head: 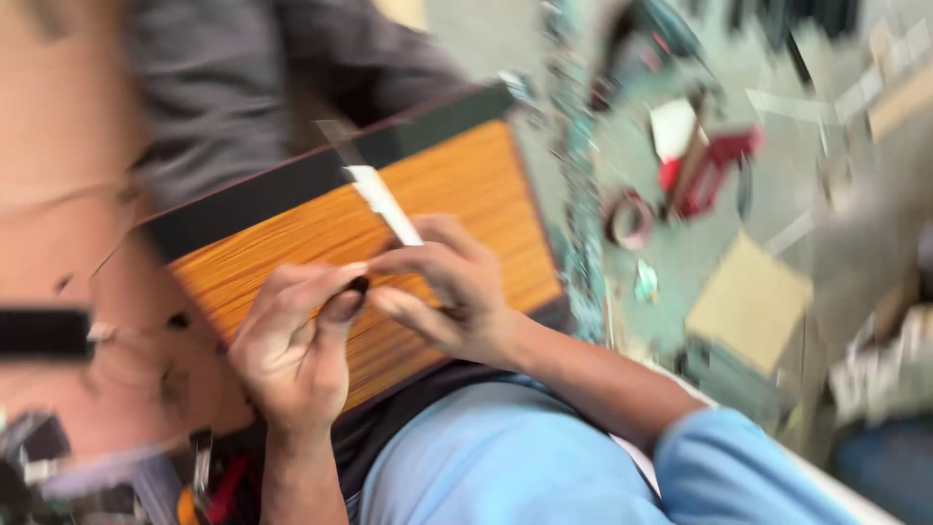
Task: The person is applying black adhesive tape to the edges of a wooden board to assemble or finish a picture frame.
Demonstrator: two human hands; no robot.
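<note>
1. Two hands meeting over an orange wood-grain panel with a dark border, propped on the lap.
2. Pale strip lying on the panel, long axis slanting up and away from the fingertips, lower end at the right hand.
3. Right hand nearer, pinching the strip's lower end; left hand curled just beside, thumb and forefinger pressed together, touching.
4. Beyond, blurred: red tool, tape roll, cardboard piece on the floor. No containers discernible.
</note>
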